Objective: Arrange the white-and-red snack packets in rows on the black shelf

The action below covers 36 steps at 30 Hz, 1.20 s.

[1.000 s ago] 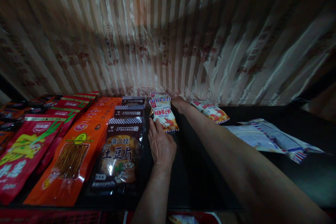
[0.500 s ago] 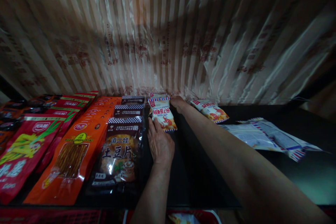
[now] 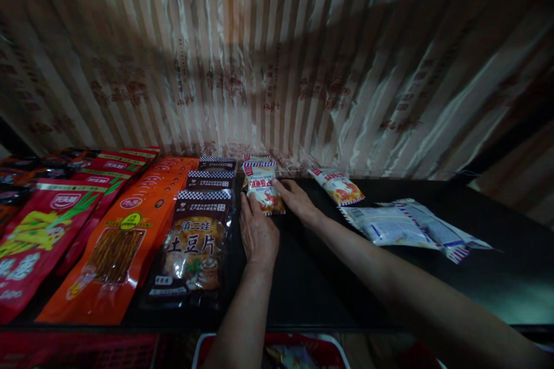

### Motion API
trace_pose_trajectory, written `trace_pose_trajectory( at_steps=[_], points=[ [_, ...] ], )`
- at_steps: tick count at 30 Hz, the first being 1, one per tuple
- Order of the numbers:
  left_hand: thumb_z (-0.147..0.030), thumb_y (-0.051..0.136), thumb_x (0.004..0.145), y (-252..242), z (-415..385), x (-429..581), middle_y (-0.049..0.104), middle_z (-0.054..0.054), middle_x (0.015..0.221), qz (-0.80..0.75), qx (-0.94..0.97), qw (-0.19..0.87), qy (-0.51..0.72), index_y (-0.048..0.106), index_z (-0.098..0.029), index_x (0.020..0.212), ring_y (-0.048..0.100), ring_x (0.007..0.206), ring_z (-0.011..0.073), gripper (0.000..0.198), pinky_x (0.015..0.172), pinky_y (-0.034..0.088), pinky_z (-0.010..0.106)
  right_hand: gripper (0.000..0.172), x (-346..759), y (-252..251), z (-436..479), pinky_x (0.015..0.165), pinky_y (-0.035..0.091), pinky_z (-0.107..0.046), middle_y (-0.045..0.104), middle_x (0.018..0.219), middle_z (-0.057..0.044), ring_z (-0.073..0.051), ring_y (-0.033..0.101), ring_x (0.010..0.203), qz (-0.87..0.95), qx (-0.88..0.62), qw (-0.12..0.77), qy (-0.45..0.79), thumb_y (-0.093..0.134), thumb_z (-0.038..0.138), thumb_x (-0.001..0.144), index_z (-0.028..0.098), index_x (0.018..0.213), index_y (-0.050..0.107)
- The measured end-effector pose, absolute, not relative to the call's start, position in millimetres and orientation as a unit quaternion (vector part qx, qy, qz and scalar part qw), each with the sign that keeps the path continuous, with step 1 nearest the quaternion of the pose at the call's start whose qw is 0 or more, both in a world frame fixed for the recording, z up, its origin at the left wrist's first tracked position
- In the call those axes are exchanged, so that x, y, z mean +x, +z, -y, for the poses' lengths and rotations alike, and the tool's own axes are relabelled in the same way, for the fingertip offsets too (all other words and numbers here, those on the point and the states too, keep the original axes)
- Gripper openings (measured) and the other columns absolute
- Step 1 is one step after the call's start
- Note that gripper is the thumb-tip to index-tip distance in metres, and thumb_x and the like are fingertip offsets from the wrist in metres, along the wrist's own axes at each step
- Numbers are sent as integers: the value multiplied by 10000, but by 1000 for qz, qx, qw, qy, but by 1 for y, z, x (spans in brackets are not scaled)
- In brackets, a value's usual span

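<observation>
A small white and orange snack bag (image 3: 262,185) lies face up at the back of the black shelf, on top of at least one similar bag. My left hand (image 3: 258,232) holds its lower left edge, fingers along the side and a digit on the front. At the right edge, my right hand (image 3: 296,199) grips with its fingertips; part of those fingers is hidden. Just left of my left hand lies a dark potato chip packet (image 3: 194,248), the front one of a row. Another white and orange snack bag (image 3: 338,185) rests right of my right hand.
Silvery-white bags (image 3: 392,225) lie on the right of the shelf (image 3: 311,288). Orange packets (image 3: 110,253) and red packets (image 3: 47,230) line the left. Striped sheeting (image 3: 259,69) rises behind. Below the front edge sits a red basket with a white rim (image 3: 337,346).
My right hand has drawn back from behind the bag's upper right corner to its right side. The bag has straightened slightly; my left hand stays at its lower left.
</observation>
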State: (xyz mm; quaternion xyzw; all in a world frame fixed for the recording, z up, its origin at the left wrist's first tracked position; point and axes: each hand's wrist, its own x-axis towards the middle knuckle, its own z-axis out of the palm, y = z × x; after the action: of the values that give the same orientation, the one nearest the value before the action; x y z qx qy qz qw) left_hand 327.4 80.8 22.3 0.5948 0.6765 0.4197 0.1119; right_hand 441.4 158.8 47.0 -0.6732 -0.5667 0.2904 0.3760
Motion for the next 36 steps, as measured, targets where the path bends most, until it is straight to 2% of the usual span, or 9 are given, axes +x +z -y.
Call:
trace_pose_trajectory(
  at_steps=[2,4,8,13,17,22,28,32,36],
  points=[
    [-49,390,795,22,-81,327,338,230,1446,-670,592,119,431,374,-58,1347,358,1328,265,553,1053,354,392,770,436,48,-142,835,469,-366,668,1057,-107,-254,634,962,586,-680,337,285,620,585,711,186,1337,414],
    [-38,383,791,21,-81,327,337,220,1449,-662,593,124,442,378,-56,1344,347,1335,254,553,1063,349,378,862,430,48,-133,843,465,-375,677,1028,-105,-261,640,949,602,-684,315,267,673,511,691,165,1396,318],
    [-15,373,778,18,-84,326,353,197,1448,-647,585,127,473,375,-68,1345,329,1346,224,570,1089,319,355,742,423,44,-131,849,470,-359,666,1060,-110,-245,640,950,599,-676,351,247,662,408,720,160,1358,376],
    [-17,361,782,20,-85,326,366,212,1434,-634,565,124,514,352,-28,1352,302,1359,216,570,1107,288,344,616,419,31,-139,814,499,-334,653,1075,-116,-211,643,927,591,-607,458,269,574,390,787,149,1322,386],
    [-19,384,769,21,-84,325,342,190,1457,-637,552,115,525,361,-70,1356,292,1364,222,590,1108,287,369,582,412,24,-142,769,518,-325,668,992,-89,-198,659,853,579,-581,501,276,563,390,790,164,1297,388],
    [-6,370,754,19,-86,324,347,187,1457,-646,563,99,506,406,-64,1336,251,1380,231,586,1119,258,407,550,405,21,-142,774,511,-327,673,974,-77,-198,655,839,579,-616,471,252,561,365,789,183,1284,405],
    [-14,388,751,17,-86,325,387,176,1436,-657,564,117,486,475,-99,1298,327,1346,244,560,1094,296,431,460,403,27,-135,833,481,-332,652,1062,-89,-203,635,919,598,-653,411,218,540,339,801,189,1229,468],
    [-27,388,760,20,-85,325,397,181,1428,-660,568,111,478,482,-80,1288,347,1334,253,539,1083,312,424,581,401,36,-130,907,441,-351,586,1167,-139,-247,578,1056,591,-682,384,195,577,423,761,160,1268,466],
    [-34,393,756,22,-83,324,393,196,1426,-665,575,105,465,460,-41,1300,357,1328,256,548,1085,309,399,637,404,44,-143,1009,352,-360,519,1283,-160,-257,486,1195,558,-684,419,214,497,527,797,142,1302,452]
  ],
)
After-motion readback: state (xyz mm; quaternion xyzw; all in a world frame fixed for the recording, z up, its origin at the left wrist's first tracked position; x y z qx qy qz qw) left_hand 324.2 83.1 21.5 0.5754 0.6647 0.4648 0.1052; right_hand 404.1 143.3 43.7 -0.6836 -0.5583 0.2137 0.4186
